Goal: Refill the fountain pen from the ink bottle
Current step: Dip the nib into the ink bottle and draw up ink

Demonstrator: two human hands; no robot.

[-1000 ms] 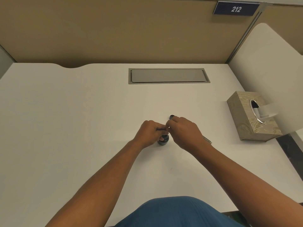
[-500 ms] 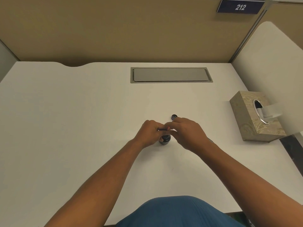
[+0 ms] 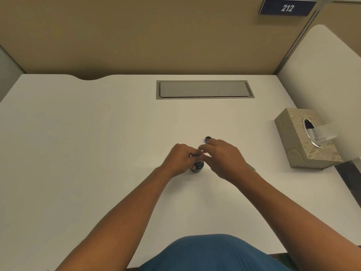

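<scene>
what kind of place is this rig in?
Most likely an office cubicle or a numbered study carrel: tan partition walls close in a white desk, a sign on the partition reads 212, and a cable hatch is set into the desktop.

I see the ink bottle (image 3: 197, 166) standing on the desk (image 3: 97, 143), just below and between my left hand (image 3: 180, 159) and right hand (image 3: 222, 159). The bottle cap (image 3: 208, 139) lies just beyond the right hand's fingertips. The tissue box (image 3: 304, 139) sits well off to that hand's right, the cable hatch (image 3: 205, 89) far beyond both hands.
</scene>
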